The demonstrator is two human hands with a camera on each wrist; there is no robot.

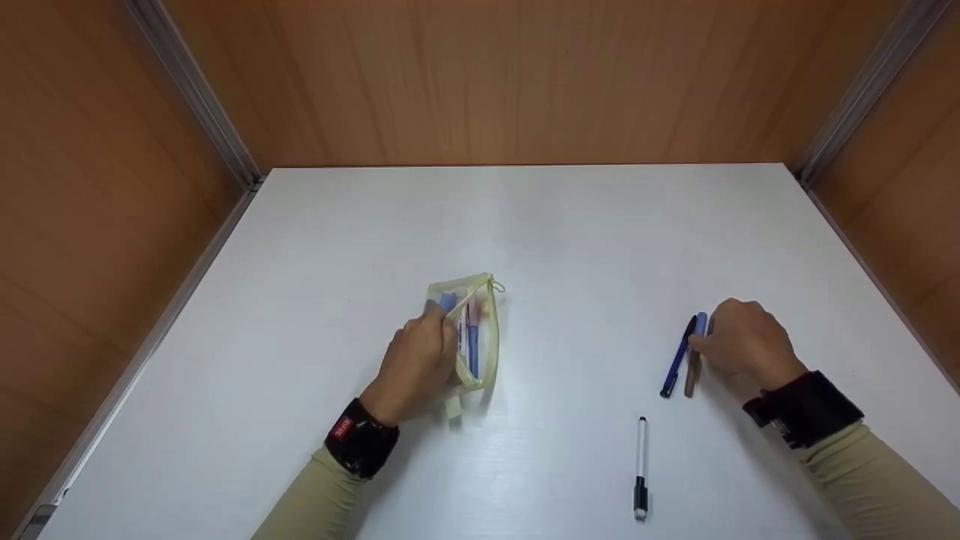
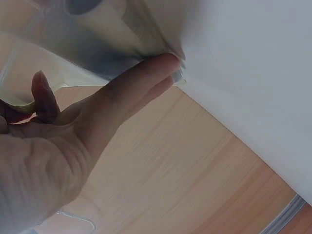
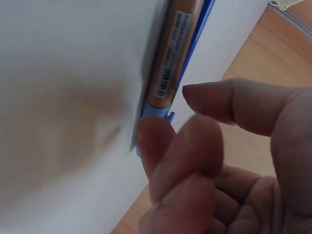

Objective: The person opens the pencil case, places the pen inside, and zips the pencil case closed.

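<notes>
A clear pencil pouch [image 1: 480,341] with pale yellow trim lies at the middle of the white table [image 1: 525,225], with several pens inside. My left hand [image 1: 442,322] grips its left edge; in the left wrist view the thumb and index finger [image 2: 141,87] hold the pouch [image 2: 97,39] by its trim. To the right, a brown pen [image 1: 691,379] with a blue cap and a dark blue pen [image 1: 675,367] lie side by side. My right hand [image 1: 701,341] pinches the capped end of the brown pen [image 3: 173,58], fingertips [image 3: 151,141] on the cap.
A white marker [image 1: 641,465] with a black cap lies near the front edge, between my two arms. Wooden walls with metal rails close in the table on the left, the back and the right.
</notes>
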